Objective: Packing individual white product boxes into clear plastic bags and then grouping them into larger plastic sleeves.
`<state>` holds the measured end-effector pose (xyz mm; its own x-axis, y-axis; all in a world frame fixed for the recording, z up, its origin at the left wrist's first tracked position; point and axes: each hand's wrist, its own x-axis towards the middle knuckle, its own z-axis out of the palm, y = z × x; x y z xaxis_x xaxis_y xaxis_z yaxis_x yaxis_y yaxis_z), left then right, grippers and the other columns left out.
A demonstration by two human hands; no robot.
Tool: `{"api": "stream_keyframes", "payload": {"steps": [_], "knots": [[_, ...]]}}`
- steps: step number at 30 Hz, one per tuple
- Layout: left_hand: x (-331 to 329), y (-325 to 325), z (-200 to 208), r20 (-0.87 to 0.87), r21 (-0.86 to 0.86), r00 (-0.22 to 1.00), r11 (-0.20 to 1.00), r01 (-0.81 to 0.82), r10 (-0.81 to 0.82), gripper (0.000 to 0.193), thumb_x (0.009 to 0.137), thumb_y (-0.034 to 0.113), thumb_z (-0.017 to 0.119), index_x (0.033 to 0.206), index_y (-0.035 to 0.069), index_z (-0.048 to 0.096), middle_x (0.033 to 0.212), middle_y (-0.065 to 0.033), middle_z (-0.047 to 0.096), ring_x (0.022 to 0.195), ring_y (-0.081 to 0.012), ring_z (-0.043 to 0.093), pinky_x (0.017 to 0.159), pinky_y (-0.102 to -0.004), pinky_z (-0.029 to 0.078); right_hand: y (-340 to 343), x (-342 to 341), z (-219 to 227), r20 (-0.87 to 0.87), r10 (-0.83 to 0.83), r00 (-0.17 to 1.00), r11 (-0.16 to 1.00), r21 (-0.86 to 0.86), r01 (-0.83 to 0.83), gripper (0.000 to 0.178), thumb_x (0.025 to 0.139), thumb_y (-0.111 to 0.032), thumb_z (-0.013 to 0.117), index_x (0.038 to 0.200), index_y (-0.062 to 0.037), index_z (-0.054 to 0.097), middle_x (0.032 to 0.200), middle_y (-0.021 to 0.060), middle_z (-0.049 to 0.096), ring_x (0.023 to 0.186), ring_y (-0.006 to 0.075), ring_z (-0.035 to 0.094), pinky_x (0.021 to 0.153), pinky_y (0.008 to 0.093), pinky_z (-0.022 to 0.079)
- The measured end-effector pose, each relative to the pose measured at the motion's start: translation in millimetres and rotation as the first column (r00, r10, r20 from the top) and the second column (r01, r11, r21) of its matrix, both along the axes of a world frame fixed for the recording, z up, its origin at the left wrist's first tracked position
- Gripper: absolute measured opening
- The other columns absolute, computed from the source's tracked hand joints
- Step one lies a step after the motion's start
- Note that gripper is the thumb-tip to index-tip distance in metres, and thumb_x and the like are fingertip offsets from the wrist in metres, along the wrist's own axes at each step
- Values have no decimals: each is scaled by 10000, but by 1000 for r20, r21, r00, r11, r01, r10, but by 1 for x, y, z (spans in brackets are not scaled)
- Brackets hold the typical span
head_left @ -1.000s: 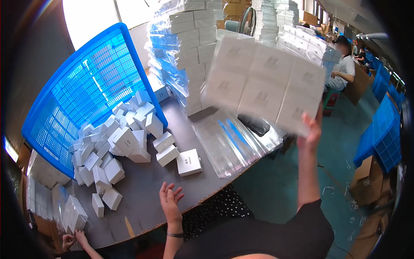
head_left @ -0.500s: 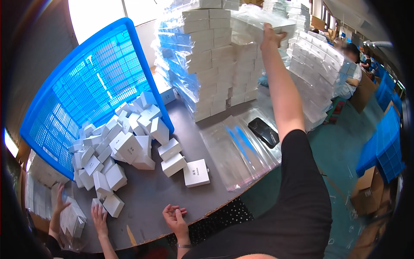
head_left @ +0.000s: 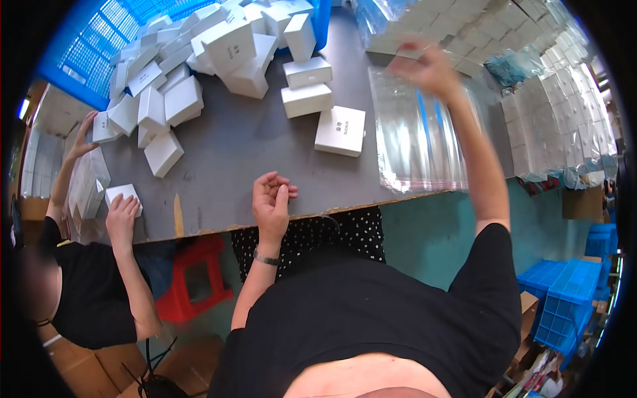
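Observation:
My left hand (head_left: 271, 202) rests palm up by the table's front edge, its fingers curled in loosely around nothing. A watch or metal band circles that wrist. Over the far part of the flat clear plastic bags (head_left: 408, 159) is my right hand (head_left: 428, 73), smeared by motion, and I see nothing plainly held in it. The bags carry blue stripes and lie at the right of the table. Between my hands sits a small white printed box (head_left: 340, 131). Two more white boxes, an upper one (head_left: 307, 71) and a lower one (head_left: 306, 100), lie just beyond it.
A blue crate (head_left: 73, 76) spills a pile of white boxes (head_left: 182, 99) at the left. A co-worker's hands (head_left: 83, 136) handle boxes there. Wrapped stacks (head_left: 554, 126) stand at the right. A red stool (head_left: 199, 282) and blue crates (head_left: 561, 295) are below the table.
My right hand has come down and nearer from the wrapped stack to above the bags. My view has tilted downward. The phone seen earlier is out of sight. A co-worker's hand now rests on a box.

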<state>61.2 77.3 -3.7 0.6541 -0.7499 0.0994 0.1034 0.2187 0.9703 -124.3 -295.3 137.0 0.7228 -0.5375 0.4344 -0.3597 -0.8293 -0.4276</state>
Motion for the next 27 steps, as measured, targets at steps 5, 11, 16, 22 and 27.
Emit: {"api": "stream_keyframes", "payload": {"steps": [5, 11, 16, 22, 27], "knots": [[-1, 8, -5, -29, -13, 999, 999, 33, -34, 280, 976, 2, 523, 1248, -16, 456, 1042, -108, 591, 879, -160, 647, 764, -288, 573, 143, 71, -101, -366, 143, 920, 989, 94, -116, 1160, 680, -736, 714, 1466, 36, 351, 1410, 316, 447, 1336, 461, 397, 1132, 467, 323], [-5, 15, 0, -21, -6, 999, 1000, 26, -26, 255, 970, -5, 516, 1222, -24, 486, 1049, -104, 604, 867, -159, 654, 749, -290, 577, 136, 60, -94, 35, -22, 999, 991, 132, 17, 480, 869, -346, 720, 1262, -87, 626, 1277, 152, 617, 1207, 313, 554, 1034, 423, 423], [-3, 15, -4, -24, -12, 998, 998, 55, -55, 215, 974, 3, 516, 1187, -25, 512, 1027, -102, 608, 852, -158, 655, 741, -287, 576, 91, -41, -128, -242, -558, 794, 830, -126, 544, 270, 826, -290, 741, 1018, -103, 706, 1036, 112, 688, 1032, 323, 606, 897, 424, 463], [5, 7, -2, -34, -21, 991, 991, 132, -133, 189, 984, 5, 505, 1170, -21, 526, 1031, -95, 610, 860, -158, 655, 748, -287, 568, 30, -72, -145, 143, -630, 763, 623, 681, 386, 165, 877, -208, 689, 938, -55, 703, 859, 67, 678, 773, 240, 628, 694, 395, 502], [6, 18, -8, -142, -64, 984, 993, 98, -106, 176, 988, 35, 530, 1157, -9, 554, 1026, -88, 623, 880, -166, 657, 772, -288, 562, -35, -110, -100, 821, -567, 62, 472, 386, -792, 190, 970, -258, 624, 958, -71, 657, 827, 51, 630, 800, 185, 589, 767, 348, 478]]}}
